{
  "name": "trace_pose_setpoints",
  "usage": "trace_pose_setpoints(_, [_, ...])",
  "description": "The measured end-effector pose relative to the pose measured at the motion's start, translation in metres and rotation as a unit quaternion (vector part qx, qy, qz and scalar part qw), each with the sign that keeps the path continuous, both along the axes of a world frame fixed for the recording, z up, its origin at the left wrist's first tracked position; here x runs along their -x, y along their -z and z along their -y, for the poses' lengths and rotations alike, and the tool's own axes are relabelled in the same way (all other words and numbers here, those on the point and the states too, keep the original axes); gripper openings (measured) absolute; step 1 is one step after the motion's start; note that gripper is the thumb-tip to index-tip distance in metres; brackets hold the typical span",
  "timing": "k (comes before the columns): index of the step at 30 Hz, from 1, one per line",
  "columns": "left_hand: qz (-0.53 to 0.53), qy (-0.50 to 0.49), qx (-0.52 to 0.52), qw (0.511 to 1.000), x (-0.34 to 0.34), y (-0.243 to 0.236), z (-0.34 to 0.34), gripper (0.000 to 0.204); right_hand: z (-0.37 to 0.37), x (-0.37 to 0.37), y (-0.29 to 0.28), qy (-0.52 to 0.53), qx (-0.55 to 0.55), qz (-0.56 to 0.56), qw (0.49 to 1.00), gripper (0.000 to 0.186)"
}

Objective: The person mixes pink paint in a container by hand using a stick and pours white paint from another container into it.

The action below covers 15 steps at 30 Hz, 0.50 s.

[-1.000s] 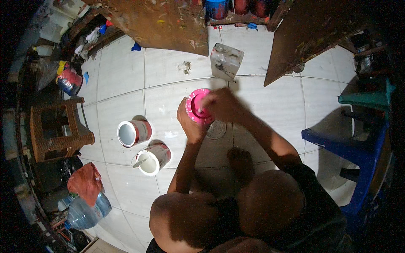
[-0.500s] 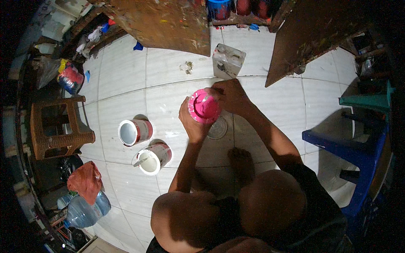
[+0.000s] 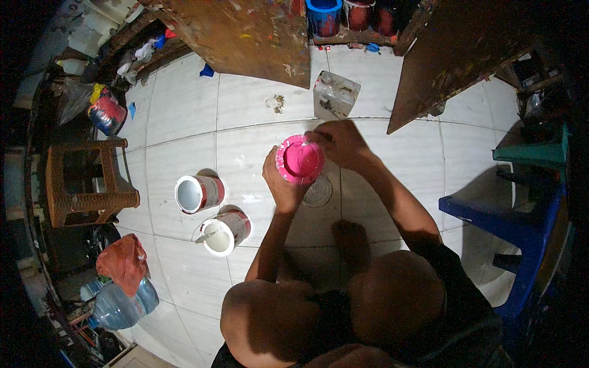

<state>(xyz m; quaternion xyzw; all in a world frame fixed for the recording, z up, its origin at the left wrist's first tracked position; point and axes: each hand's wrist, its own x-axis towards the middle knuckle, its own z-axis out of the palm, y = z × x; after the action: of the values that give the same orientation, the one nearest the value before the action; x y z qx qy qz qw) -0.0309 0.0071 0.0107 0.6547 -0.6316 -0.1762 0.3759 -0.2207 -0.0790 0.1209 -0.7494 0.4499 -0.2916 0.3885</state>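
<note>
My left hand point(image 3: 286, 191) is closed around the side of a tub of bright pink paint point(image 3: 299, 161), its mouth facing up and its rim smeared with white and pink. At the tub's right rim my right hand point(image 3: 345, 144) has its fingers pinched together. Whatever it grips is too small and dark to make out. Two cans stand left of my hands: one pale inside point(image 3: 200, 194), and a can of white paint point(image 3: 228, 232) with a flat stirring tool point(image 3: 208, 235) leaning on its rim. Under the tub lies a round clear lid-like disc point(image 3: 318, 191).
Beyond my right hand stands a stained translucent jerrycan point(image 3: 336, 95). Paint-marked brown doors point(image 3: 245, 40) hang open, with paint buckets point(image 3: 324, 17) behind them. A brown stool point(image 3: 92, 184) and water bottle point(image 3: 116, 306) are on the left; a blue plastic stool point(image 3: 521, 221) is on the right.
The view has shifted slightly. My right hand has drawn slightly right, out toward the tub's rim, and a pale streak over the pink paint no longer shows as before. My left hand keeps its hold.
</note>
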Motion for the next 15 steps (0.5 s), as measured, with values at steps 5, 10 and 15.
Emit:
trace_pose_setpoints(5, [0.02, 0.008, 0.0, 1.0, 0.001, -0.003, 0.0, 0.102, -0.024, -0.002, 0.02, -0.111, 0.058, -0.06, 0.99, 0.034])
trace_pose_setpoints(10, [-0.111, -0.041, -0.035, 0.992, -0.006, -0.02, -0.002, 0.09, -0.021, 0.003, -0.04, -0.105, 0.058, -0.067, 0.991, 0.026])
trace_pose_setpoints(15, [-0.169, -0.072, 0.005, 0.983, -0.011, -0.028, -0.004, 0.078, -0.018, -0.014, -0.058, -0.127, 0.182, -0.033, 0.974, 0.015])
